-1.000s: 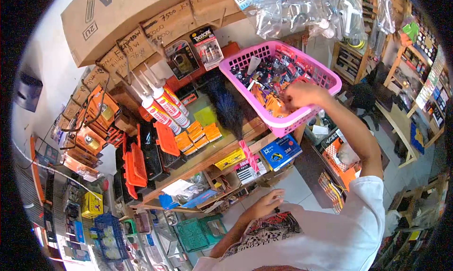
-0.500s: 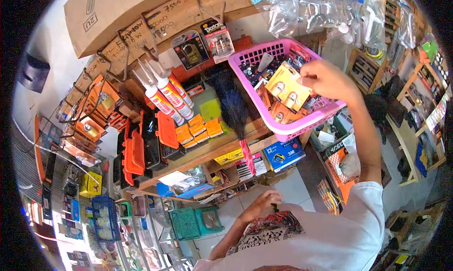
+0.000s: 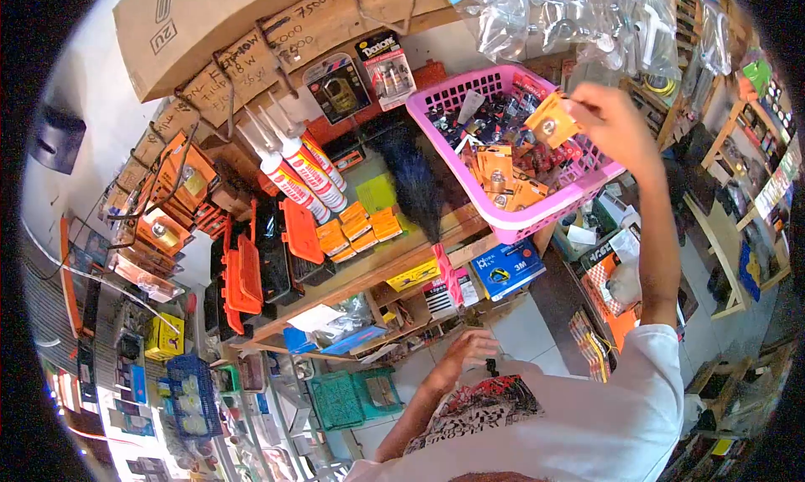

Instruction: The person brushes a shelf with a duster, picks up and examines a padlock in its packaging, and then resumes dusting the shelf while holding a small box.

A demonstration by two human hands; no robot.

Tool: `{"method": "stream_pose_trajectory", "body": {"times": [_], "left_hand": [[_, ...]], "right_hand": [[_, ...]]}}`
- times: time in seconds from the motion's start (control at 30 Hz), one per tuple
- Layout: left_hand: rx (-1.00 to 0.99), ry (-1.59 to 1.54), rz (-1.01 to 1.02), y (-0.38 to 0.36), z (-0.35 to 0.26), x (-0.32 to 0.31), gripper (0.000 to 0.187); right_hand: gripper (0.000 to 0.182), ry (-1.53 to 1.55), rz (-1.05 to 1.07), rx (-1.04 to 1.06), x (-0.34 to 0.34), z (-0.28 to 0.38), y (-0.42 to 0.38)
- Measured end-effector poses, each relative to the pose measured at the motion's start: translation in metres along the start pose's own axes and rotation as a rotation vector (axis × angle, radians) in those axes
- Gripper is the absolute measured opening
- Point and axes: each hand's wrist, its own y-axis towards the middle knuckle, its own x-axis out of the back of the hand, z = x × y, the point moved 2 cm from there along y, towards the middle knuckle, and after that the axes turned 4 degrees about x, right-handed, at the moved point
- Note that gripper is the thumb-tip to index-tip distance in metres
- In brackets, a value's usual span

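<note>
Over the right part of a pink plastic basket [image 3: 524,218], my right hand [image 3: 608,125] pinches a small orange card pack [image 3: 553,121]. The print on it is too blurred to read, and its right edge is hidden by my fingers. More orange card packs [image 3: 496,170] lie inside the basket below, among dark and red small packets. My left hand [image 3: 468,354] hangs in front of the shirt, fingers apart, holding nothing I can see.
Silicone sealant tubes [image 3: 306,167] stand on the wooden shelf beside small orange boxes [image 3: 359,229]. A black-bristled brush [image 3: 415,176] with a pink handle lies left of the basket. Orange-lidded cases [image 3: 241,272] are further left; plastic-bagged parts [image 3: 570,20] hang above.
My right hand has moved right and slightly up with the card pack, which has turned. More orange packs show in the basket. My left hand has shifted slightly, fingers more extended.
</note>
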Motion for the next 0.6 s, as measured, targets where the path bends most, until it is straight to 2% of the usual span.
{"method": "stream_pose_trajectory", "body": {"times": [0.1,0.17,0.23,0.27,0.3,0.37,0.4,0.47,0.5,0.57,0.6], "left_hand": [[-0.012,-0.143,0.057,-0.005,0.004,0.009,0.063],[-0.035,-0.234,0.123,-0.01,0.007,0.011,0.07],[-0.06,-0.315,0.202,-0.013,-0.002,0.009,0.08],[-0.032,-0.41,0.164,-0.02,-0.013,0.002,0.084],[-0.007,-0.505,0.126,-0.032,-0.03,-0.01,0.087],[0.096,-0.674,0.076,-0.044,-0.033,-0.012,0.1],[0.043,-0.633,0.218,-0.045,-0.033,-0.009,0.101],[-0.062,-0.544,0.49,-0.049,-0.031,-0.003,0.104],[-0.053,-0.49,0.337,-0.05,-0.026,0.001,0.104],[-0.104,-0.489,0.282,-0.057,-0.024,0.008,0.103],[-0.125,-0.487,0.259,-0.06,-0.023,0.012,0.103]], "right_hand": [[0.018,0.223,0.032,0.011,0.02,0.05,-0.023],[0.018,0.425,0.207,0.051,0.008,0.076,-0.046],[0.02,0.513,0.447,0.221,-0.03,0.101,-0.071],[0.021,0.53,0.587,0.333,-0.054,0.113,-0.081],[0.022,0.574,0.834,0.271,-0.085,0.12,-0.098],[0.022,0.568,1.013,0.321,-0.145,0.132,-0.132],[0.023,0.505,0.994,0.342,-0.166,0.137,-0.144],[0.024,0.394,0.973,0.209,-0.194,0.143,-0.157],[0.024,0.431,0.952,0.181,-0.2,0.146,-0.158],[0.024,0.499,0.907,0.122,-0.205,0.146,-0.159],[0.024,0.513,0.802,0.046,-0.2,0.145,-0.154]]}}
